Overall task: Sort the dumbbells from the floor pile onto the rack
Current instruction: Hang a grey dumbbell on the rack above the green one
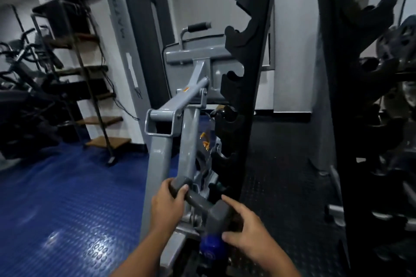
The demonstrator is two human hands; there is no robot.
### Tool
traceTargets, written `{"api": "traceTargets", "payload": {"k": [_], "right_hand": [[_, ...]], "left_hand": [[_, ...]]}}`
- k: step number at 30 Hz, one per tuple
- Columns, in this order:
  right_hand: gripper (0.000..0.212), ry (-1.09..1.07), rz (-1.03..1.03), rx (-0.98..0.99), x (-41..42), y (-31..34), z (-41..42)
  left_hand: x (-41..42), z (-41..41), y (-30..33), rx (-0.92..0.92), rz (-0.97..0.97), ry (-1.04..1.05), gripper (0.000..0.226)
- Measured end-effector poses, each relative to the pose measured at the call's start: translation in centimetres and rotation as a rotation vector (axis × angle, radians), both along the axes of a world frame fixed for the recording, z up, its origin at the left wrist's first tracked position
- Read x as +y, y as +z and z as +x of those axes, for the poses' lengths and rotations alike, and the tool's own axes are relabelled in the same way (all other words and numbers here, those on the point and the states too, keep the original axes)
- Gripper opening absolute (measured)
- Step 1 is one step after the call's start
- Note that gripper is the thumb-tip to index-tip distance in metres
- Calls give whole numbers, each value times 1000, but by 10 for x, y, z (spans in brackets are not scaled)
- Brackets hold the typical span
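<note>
I hold the dumbbell [202,203] by both heads, left hand [167,203], right hand [246,229]; its axis slants toward the rack [249,78] just ahead-right.

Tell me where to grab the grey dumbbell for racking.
Grip the grey dumbbell by its heads, one hand at each end, as the left hand and right hand do now. It lies tilted; the heads are blocky and easy to clasp from outside.
</note>
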State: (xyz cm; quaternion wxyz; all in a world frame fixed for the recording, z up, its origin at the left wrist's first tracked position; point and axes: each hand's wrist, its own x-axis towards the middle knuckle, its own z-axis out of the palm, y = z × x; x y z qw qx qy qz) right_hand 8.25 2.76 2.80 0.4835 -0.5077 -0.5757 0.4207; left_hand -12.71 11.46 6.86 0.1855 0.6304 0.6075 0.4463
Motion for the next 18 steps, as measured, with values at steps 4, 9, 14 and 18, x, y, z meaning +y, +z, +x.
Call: {"api": "traceTargets", "payload": {"k": [4,9,14,18], "right_hand": [[68,-153,53,132,15,0,-9],[62,-318,97,251,38,-8,-28],[63,-489,157,328,56,-17,-50],[54,-577,156,412,63,-19,-71]], "left_hand": [[48,5,34,67,1,-105,41],[100,9,39,12,-47,-215,34],[145,29,41,14,4,-264,56],[160,64,60,79,64,-269,47]]}}
